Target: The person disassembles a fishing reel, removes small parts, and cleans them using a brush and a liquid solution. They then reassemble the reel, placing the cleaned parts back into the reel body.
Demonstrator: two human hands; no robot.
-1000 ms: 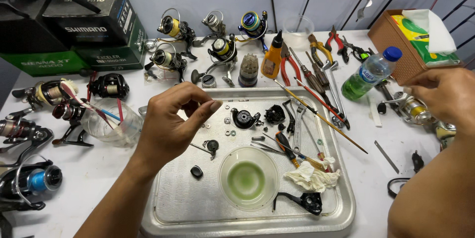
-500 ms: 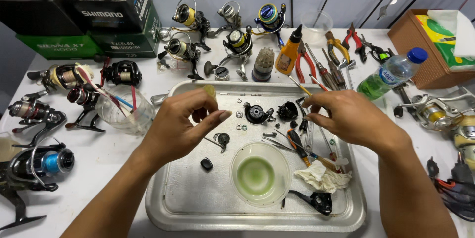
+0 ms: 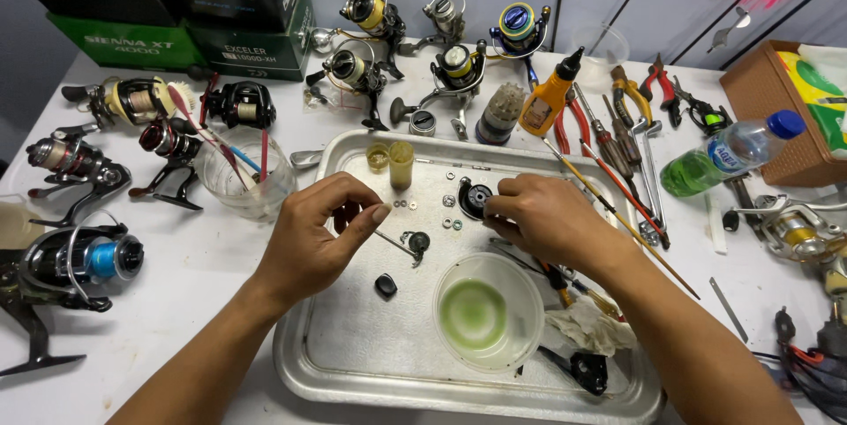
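A metal tray (image 3: 353,385) holds taken-apart reel parts. My left hand (image 3: 318,235) hovers over the tray's left half with thumb and fingers curled into a pinch. Whatever sits between them is hidden. Just right of its thumb lie small washers (image 3: 413,205) and a black part on a thin shaft (image 3: 415,240). My right hand (image 3: 551,218) reaches in from the right. Its fingertips close on a black round reel part (image 3: 475,195) resting on the tray. A clear bowl of green liquid (image 3: 487,311) stands below both hands.
Several fishing reels (image 3: 84,257) ring the tray at left and back, beside a clear cup of brushes (image 3: 245,173) and dark boxes (image 3: 221,1). Pliers and screwdrivers (image 3: 631,116), an orange oil bottle (image 3: 547,98) and a green-filled water bottle (image 3: 728,156) lie right. A rag (image 3: 593,330) sits in the tray.
My right hand came in from the far right of the table to the tray and settled on the black round part. The left hand kept its pinch in about the same place.
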